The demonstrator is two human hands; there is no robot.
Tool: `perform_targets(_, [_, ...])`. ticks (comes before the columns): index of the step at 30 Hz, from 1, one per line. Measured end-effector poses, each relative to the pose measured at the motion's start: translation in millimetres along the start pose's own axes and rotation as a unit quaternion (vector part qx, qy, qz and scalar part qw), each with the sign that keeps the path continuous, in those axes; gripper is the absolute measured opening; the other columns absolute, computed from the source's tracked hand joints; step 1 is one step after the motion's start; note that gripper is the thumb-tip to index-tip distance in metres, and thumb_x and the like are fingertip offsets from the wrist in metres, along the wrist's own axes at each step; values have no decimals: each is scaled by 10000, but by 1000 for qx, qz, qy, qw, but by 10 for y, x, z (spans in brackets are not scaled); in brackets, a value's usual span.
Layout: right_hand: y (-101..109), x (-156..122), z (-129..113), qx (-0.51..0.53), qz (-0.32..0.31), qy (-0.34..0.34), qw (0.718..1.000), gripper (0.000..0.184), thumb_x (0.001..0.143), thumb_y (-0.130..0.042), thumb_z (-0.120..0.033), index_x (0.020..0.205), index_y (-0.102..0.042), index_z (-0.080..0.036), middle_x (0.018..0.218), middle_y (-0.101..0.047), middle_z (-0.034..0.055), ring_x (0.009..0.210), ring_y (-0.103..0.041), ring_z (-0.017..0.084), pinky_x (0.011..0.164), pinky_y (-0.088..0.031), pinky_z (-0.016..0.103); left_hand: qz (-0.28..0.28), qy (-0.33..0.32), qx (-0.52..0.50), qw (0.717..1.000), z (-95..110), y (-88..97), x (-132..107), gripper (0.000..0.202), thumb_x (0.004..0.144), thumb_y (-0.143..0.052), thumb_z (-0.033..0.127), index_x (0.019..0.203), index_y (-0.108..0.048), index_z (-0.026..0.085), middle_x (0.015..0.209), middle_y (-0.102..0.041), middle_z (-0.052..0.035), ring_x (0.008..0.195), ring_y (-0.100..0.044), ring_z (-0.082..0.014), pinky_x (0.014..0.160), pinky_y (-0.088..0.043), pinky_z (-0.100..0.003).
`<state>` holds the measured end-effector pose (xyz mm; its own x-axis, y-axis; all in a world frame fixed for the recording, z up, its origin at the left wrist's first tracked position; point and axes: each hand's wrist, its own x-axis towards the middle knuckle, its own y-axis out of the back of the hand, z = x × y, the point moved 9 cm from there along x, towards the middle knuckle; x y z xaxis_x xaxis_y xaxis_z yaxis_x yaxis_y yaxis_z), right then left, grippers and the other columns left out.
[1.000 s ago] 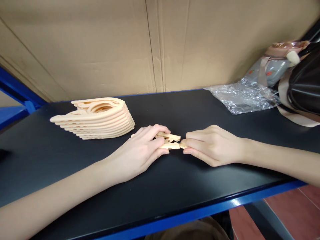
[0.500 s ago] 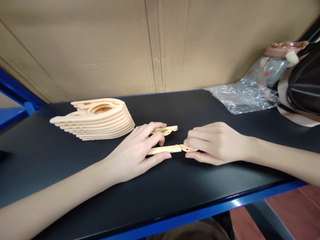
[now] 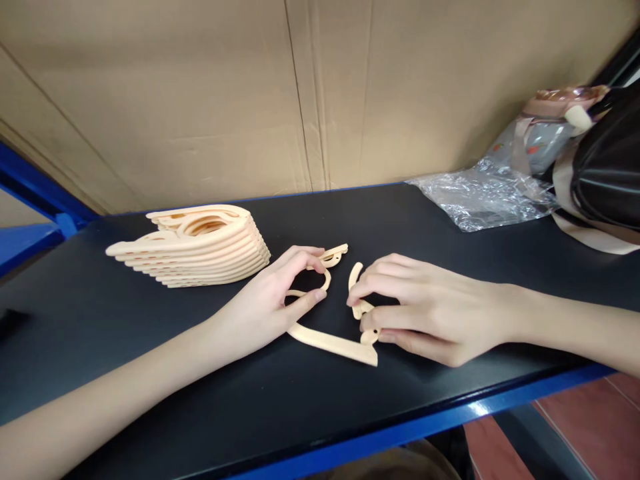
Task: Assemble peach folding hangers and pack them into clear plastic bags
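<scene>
Low over the table, my left hand (image 3: 273,287) pinches a rounded loop of a cream plastic folding hanger between thumb and fingers. The hanger's flat arm (image 3: 333,343) angles out below that hand toward the right. My right hand (image 3: 420,307) has its fingers bent round a curved hook-like piece (image 3: 355,275) and a small joint with a hole (image 3: 371,335) at the arm's right end. How these parts join is partly hidden by my fingers. Another cream hanger piece (image 3: 336,255) lies just behind my left fingertips. Left of the hands is a neat stack of folded cream hangers (image 3: 215,250).
The black table (image 3: 210,407) has a blue metal edge (image 3: 415,423) in front. A clear plastic bag (image 3: 480,193), a bottle with a strap (image 3: 537,143) and a dark bag (image 3: 607,167) stand at the back right. Cardboard (image 3: 200,100) rises behind.
The hanger has turned and spread from a straight bar into separate angled parts, its arm swinging toward me. My right hand has moved slightly nearer me, and my left fingers now pinch the loop.
</scene>
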<state>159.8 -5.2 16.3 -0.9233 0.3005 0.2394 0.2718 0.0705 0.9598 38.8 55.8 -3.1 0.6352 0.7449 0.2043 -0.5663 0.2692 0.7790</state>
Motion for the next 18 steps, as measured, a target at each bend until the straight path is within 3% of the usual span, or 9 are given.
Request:
perform_targets(4, [-26, 6, -107, 34, -18, 11, 999, 195, 964, -489, -196, 1043, -666, -216, 1164, -600, 84, 984, -532, 189, 867, -406, 342, 18, -6, 27, 999, 7, 38, 10, 159, 953, -534, 373, 1005, -557, 224, 1325, -530, -67, 1219, -556, -233, 963, -532, -380])
perform_targets(9, [-62, -1, -108, 56, -48, 3, 997, 282, 941, -486, -85, 1104, -653, -244, 1181, -598, 38, 943, -541, 136, 796, -425, 268, 2, -8, 71, 997, 34, 17, 16, 233, 973, -491, 400, 1105, -604, 244, 1374, -529, -38, 1210, -570, -217, 958, -525, -336])
perform_targets(13, [-52, -20, -105, 85, -62, -5, 994, 290, 910, -497, -41, 1083, -641, -224, 1198, -588, 31, 1006, -552, 109, 789, -435, 226, 17, -12, 76, 997, 48, 46, 5, 269, 1006, -414, 331, 1185, -594, 243, 1379, -564, -26, 1277, -533, -211, 1071, -449, -362])
perform_targets(17, [-11, -18, -78, 92, -37, -23, 995, 95, 943, -532, -206, 930, -621, -173, 1066, -607, 46, 862, -557, 107, 706, -435, 232, 35, -5, 64, 997, 27, 86, -6, 354, 1001, -341, 193, 1292, -541, 222, 1333, -617, -15, 1223, -582, -177, 1071, -453, -334])
perform_targets(18, [-6, -17, -55, 83, -30, -32, 996, 139, 947, -551, -292, 925, -611, -168, 1004, -608, 41, 807, -543, 111, 679, -430, 243, 39, -8, 66, 997, 29, 92, -7, 376, 992, -336, 172, 1310, -531, 211, 1326, -624, -19, 1211, -591, -177, 1066, -459, -337])
